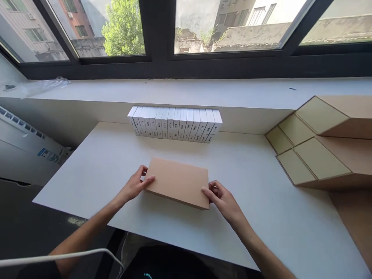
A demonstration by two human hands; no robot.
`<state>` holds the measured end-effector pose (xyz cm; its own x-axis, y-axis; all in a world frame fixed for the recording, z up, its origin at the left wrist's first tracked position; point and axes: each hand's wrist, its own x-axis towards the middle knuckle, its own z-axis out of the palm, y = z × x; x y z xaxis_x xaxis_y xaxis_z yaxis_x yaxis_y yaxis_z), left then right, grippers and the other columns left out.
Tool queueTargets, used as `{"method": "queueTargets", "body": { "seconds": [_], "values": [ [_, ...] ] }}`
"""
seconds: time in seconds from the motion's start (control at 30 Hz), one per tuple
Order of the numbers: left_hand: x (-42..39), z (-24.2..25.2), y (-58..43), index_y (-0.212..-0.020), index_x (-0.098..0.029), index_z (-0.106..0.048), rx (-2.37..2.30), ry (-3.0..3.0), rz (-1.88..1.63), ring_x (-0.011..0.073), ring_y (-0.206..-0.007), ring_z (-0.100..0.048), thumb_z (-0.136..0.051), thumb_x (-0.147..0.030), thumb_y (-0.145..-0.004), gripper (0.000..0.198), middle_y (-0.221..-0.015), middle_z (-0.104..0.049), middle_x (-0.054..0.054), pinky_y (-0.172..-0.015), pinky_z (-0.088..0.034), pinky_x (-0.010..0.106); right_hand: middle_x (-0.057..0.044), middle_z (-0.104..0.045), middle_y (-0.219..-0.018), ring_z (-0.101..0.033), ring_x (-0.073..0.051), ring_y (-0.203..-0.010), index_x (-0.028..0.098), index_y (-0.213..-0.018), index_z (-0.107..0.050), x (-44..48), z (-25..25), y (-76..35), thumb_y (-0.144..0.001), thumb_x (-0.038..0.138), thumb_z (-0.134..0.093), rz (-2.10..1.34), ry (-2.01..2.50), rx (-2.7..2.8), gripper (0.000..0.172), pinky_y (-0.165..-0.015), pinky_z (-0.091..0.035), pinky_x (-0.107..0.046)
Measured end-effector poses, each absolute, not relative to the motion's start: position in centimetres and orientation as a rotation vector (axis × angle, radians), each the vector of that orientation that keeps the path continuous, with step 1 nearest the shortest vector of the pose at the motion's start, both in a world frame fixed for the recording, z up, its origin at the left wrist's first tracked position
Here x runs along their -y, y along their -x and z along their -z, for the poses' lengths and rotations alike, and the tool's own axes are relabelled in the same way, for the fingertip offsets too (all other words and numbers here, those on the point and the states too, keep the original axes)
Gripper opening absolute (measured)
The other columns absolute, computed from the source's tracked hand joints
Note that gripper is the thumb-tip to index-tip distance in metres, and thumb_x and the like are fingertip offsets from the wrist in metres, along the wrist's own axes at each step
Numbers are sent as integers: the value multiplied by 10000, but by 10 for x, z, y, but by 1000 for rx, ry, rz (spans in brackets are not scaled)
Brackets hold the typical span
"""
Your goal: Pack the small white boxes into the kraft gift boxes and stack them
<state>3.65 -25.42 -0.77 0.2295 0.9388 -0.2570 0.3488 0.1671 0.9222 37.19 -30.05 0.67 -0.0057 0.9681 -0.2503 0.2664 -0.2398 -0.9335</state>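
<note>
A flat brown cardboard box (177,181) is held between my two hands over the white table, its closed top facing up. My left hand (136,184) grips its left end, thumb on top and fingers at the side. At the right end, my right hand (221,197) pinches the near corner in the same way, with the thumb on the upper face. Whether the box rests on the table or is slightly raised, I cannot tell. Beyond it stands a row of small white boxes (176,123) with dark print, stacked against the wall.
Several brown cardboard boxes (334,155) are stacked on the right of the white table (116,155). Behind runs a window sill (180,91) with clear plastic wrap (46,87) on its left. A white appliance (29,143) stands left of the table. A white cable (72,255) crosses the lower left.
</note>
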Motion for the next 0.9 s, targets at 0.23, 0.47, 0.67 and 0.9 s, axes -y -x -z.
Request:
{"method": "queueTargets", "body": {
  "seconds": [0.23,0.47,0.67,0.9],
  "values": [
    [265,-28,-28,-930,-215,-472,-1102,-1202,-613,194,-1002,-642,-731,-456,-823,369,-1117,-651,49,-769,-492,269,50,-600,-461,-597,-177,-427,244,-801,-415,313,-23,-358,-827,623,-597,-1613,1482,1241,422,-547,-448,-292],
    [285,-27,-20,-1141,-276,-565,-1040,-939,-591,239,-1181,-594,-704,-445,-861,356,-1311,-620,57,-879,-518,330,84,-500,-378,-416,-109,-320,237,-769,-432,319,-41,-364,-881,548,-571,-1566,1423,1222,359,-491,-374,-264],
    [283,-10,-23,-1110,-178,-689,-1178,-1019,-650,287,-1120,-611,-647,-634,-837,533,-1175,-709,105,-874,-499,331,36,-518,-529,-446,-114,-454,216,-703,-528,344,-31,-353,-864,592,-605,-1365,1454,1463,416,-461,-361,-263],
    [290,-14,-35,-1305,-184,-584,-1370,-1376,-766,379,-1310,-510,-605,-714,-811,724,-1356,-617,155,-1075,-434,488,-38,-686,-770,-614,-202,-695,234,-893,-712,373,-27,-356,-944,536,-545,-1031,1385,1595,349,-619,-513,-306]
  ]
}}
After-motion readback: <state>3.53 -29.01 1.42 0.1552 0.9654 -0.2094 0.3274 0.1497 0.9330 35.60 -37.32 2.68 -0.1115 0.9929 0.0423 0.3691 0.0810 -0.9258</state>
